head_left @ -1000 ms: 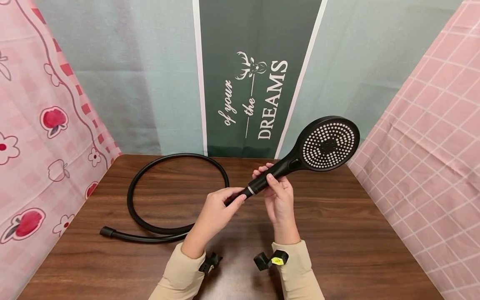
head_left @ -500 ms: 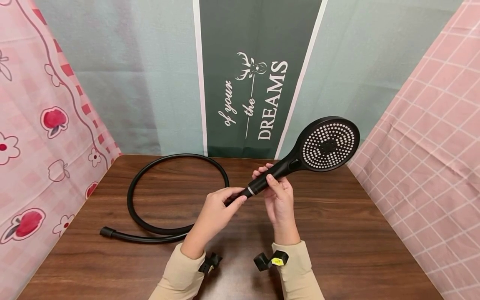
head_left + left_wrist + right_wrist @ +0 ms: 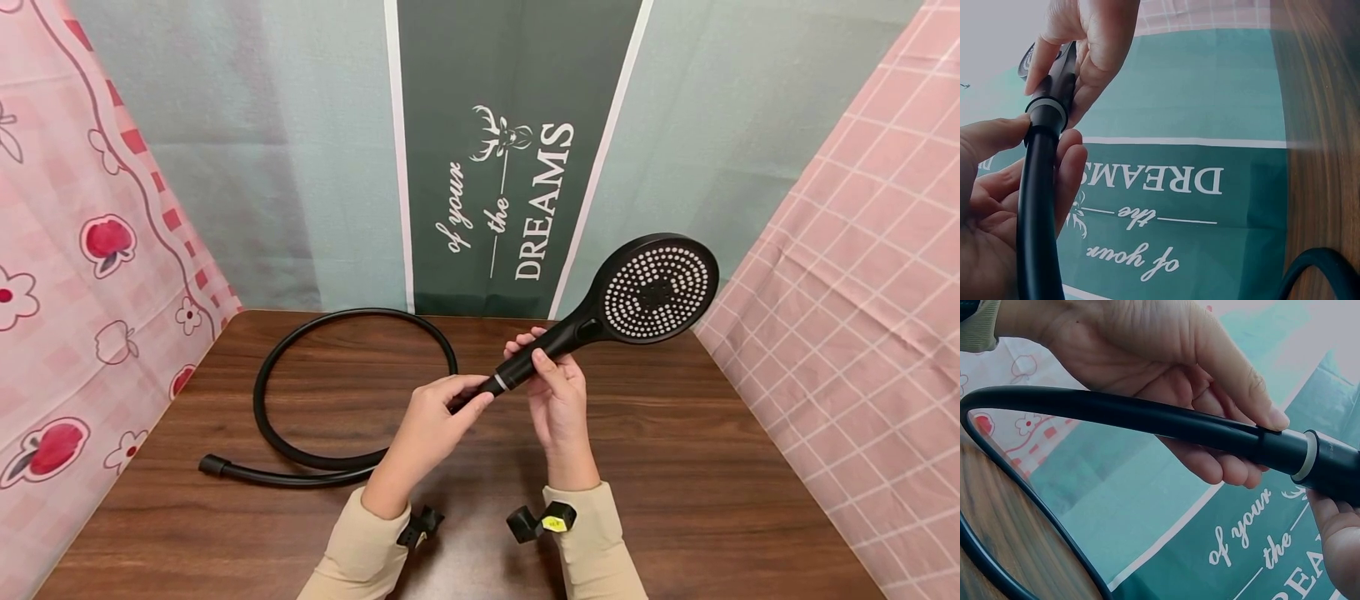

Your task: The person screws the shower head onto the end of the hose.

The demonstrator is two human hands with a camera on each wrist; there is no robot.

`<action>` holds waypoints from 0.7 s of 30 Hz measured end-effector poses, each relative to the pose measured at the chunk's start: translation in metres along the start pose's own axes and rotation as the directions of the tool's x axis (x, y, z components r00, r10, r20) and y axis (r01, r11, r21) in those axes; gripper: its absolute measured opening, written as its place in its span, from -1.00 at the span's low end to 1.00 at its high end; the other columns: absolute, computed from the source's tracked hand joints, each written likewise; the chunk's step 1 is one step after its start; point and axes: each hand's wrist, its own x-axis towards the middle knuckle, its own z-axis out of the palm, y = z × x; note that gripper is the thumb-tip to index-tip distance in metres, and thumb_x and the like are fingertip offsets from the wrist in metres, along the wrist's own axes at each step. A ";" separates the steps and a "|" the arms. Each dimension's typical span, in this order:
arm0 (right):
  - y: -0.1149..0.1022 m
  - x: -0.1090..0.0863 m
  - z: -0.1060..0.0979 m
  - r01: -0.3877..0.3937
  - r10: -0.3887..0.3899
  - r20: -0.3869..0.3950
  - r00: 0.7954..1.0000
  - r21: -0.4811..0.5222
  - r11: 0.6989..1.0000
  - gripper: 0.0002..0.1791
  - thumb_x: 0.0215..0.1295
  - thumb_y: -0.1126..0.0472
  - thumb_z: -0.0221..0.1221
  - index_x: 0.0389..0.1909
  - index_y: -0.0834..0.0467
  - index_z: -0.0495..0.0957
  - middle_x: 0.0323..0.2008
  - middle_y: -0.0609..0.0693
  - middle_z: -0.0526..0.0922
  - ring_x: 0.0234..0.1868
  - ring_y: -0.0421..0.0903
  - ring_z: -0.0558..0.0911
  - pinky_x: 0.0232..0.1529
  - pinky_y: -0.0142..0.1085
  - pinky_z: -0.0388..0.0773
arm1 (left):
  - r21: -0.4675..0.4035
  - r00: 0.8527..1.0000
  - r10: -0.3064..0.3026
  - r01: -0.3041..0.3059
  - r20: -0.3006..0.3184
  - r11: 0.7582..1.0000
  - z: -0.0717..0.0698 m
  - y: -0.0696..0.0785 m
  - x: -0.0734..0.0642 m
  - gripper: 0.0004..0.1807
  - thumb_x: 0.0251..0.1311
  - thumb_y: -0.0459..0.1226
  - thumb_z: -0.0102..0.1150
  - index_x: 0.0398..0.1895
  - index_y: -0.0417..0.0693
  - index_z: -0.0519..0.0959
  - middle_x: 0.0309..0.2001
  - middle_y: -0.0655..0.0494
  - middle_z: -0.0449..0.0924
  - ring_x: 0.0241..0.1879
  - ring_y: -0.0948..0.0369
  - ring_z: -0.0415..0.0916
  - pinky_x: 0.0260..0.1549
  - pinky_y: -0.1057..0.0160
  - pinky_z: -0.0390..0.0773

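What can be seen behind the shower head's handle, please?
In the head view, fingers of the right hand pass behind the handle; their tips show past its upper edge. Their middle parts are covered.

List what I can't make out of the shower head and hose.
Head view: back of shower head, facing away; some hose, behind left hand and wrist.
Left wrist view: much of shower head, behind right hand.
Right wrist view: most of shower head, cut off by right edge.
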 end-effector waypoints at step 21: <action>0.003 0.002 -0.005 0.028 -0.028 0.028 0.999 -0.006 1.000 -0.77 0.46 0.41 0.03 0.07 0.28 0.49 -0.13 0.05 0.74 -0.06 -0.08 0.76 0.13 -0.21 0.60 | -0.036 0.997 -0.032 0.034 0.070 0.999 -0.003 0.000 0.000 -0.78 0.35 -0.20 0.22 -0.02 -0.01 0.70 -0.38 0.15 0.61 -0.43 0.28 0.42 -0.43 0.35 0.46</action>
